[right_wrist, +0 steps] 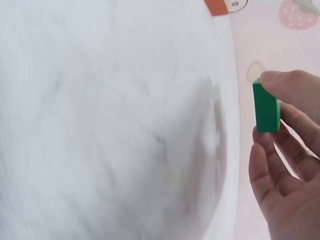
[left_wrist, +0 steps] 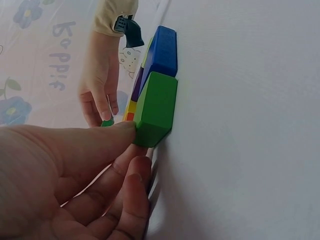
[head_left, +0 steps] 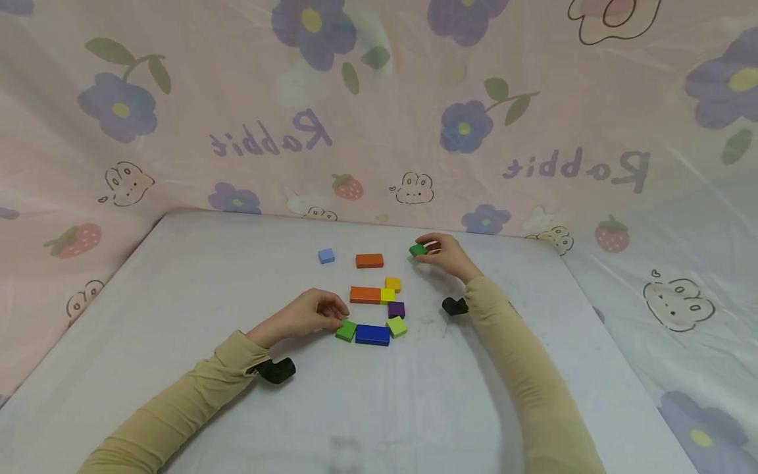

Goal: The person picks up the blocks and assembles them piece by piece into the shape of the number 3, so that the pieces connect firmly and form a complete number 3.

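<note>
My left hand [head_left: 308, 313] has thumb and fingers at a light green block [head_left: 346, 330], which it pinches at the left end of a long blue block [head_left: 372, 335]. In the left wrist view, the thumb presses the near side of that green block [left_wrist: 157, 110], and part of the fingers is hidden behind it. At the far right, my right hand [head_left: 445, 255] holds a darker green block [head_left: 418, 250] between thumb and fingers. The right wrist view shows this small green block [right_wrist: 267, 106] raised off the white table.
Orange [head_left: 364, 295], yellow [head_left: 387, 296], amber [head_left: 393, 284], purple [head_left: 396, 309] and lime [head_left: 397, 326] blocks lie close together by the blue one. Farther back are another orange block [head_left: 370, 261] and a light blue block [head_left: 326, 255]. A patterned curtain [head_left: 379, 131] encloses the white table [head_left: 237, 263].
</note>
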The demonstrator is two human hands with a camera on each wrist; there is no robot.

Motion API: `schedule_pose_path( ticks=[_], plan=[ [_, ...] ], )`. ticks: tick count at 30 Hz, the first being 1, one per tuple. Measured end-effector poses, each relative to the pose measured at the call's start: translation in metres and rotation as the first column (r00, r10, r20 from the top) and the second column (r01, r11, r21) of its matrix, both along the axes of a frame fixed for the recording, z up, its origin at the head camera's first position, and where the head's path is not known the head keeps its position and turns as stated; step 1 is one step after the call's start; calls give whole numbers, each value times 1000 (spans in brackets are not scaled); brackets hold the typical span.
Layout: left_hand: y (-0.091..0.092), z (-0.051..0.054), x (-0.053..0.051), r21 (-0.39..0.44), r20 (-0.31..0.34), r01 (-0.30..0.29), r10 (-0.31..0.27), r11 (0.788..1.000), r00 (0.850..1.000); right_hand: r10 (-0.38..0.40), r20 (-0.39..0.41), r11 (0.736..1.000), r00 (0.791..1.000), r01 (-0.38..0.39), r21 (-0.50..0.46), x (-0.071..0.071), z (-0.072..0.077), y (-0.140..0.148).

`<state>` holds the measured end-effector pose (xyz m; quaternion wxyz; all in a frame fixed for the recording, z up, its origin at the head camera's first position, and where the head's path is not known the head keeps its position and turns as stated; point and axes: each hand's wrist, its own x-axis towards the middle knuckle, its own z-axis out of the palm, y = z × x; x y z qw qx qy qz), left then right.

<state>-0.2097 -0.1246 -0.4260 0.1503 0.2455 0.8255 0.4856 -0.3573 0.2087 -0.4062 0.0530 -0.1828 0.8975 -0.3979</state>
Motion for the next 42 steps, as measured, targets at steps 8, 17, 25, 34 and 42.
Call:
schedule_pose_path(
  ticks=[8, 17, 25, 34, 42],
  plan=[
    [1, 1, 0, -5, 18, -13, 13, 1000, 1000, 82, 13, 997, 997, -82, 1, 5, 3, -13],
    [1, -1, -2, -11, 23, -17, 17, 1000, 1000, 159, 11, 987, 987, -159, 10, 10, 4, -27],
    [1, 1, 0, 7, 16, -9, 9, 1000, 1000, 197, 56, 980, 979, -197, 2, 13, 2, -36],
    [0, 1, 1, 15, 30, -14, 14, 1000, 999, 207, 88, 977, 974, -210, 25, 11, 1, -41],
    [0, 1, 0, 9, 30, -13, 12, 1000, 999, 218, 124, 972, 968, -227, 60, 10, -1, -43]
  ],
)
